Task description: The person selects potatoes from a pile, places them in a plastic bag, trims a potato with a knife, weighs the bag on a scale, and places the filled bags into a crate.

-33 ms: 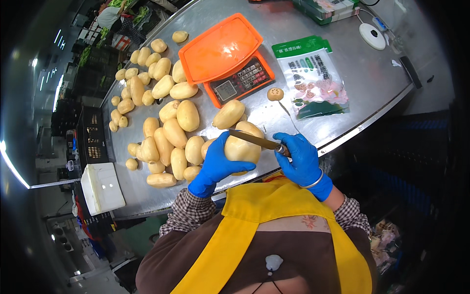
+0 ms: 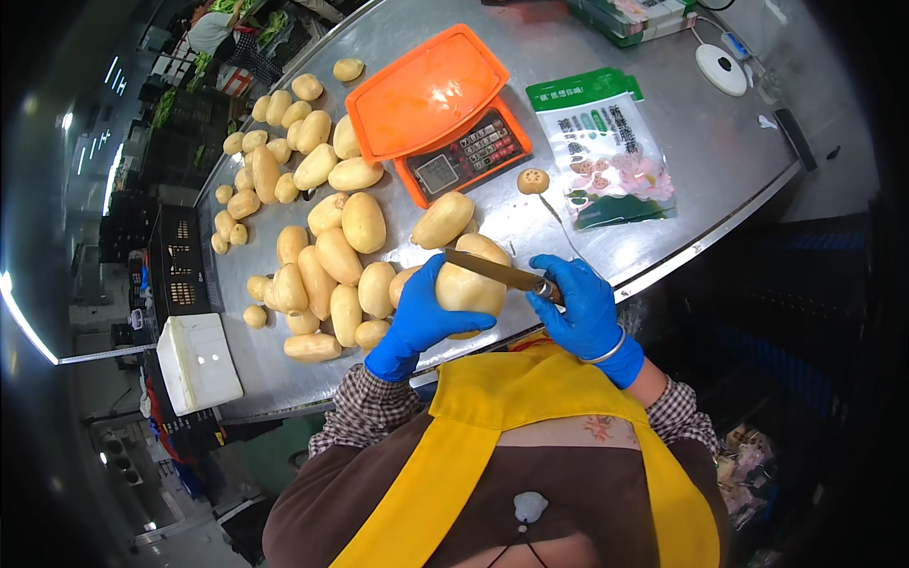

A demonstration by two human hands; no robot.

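Note:
My left hand (image 2: 421, 317), in a blue glove, is wrapped round a thick, pale peeled lotus root (image 2: 469, 292) near the table's front edge. In my gloved right hand (image 2: 581, 308) is the handle of a knife (image 2: 497, 272), whose blade lies across the upper part of that root. How deep the edge sits cannot be made out. Just beyond the held root rests another lotus root (image 2: 443, 221). Many more peeled lotus roots (image 2: 338, 256) are spread over the left half of the table. A small cut end with holes (image 2: 533, 181) lies ahead of my right hand.
An orange weighing scale (image 2: 464, 161) stands on the metal table (image 2: 705, 175) behind the roots. Right of it lies a green and white printed bag (image 2: 606, 156), with a stack of packages (image 2: 630, 21) farther back. A white foam box (image 2: 197, 364) sits at the left edge.
The fingers of my right hand have shifted very slightly on the knife handle. The left hand and the roots look the same.

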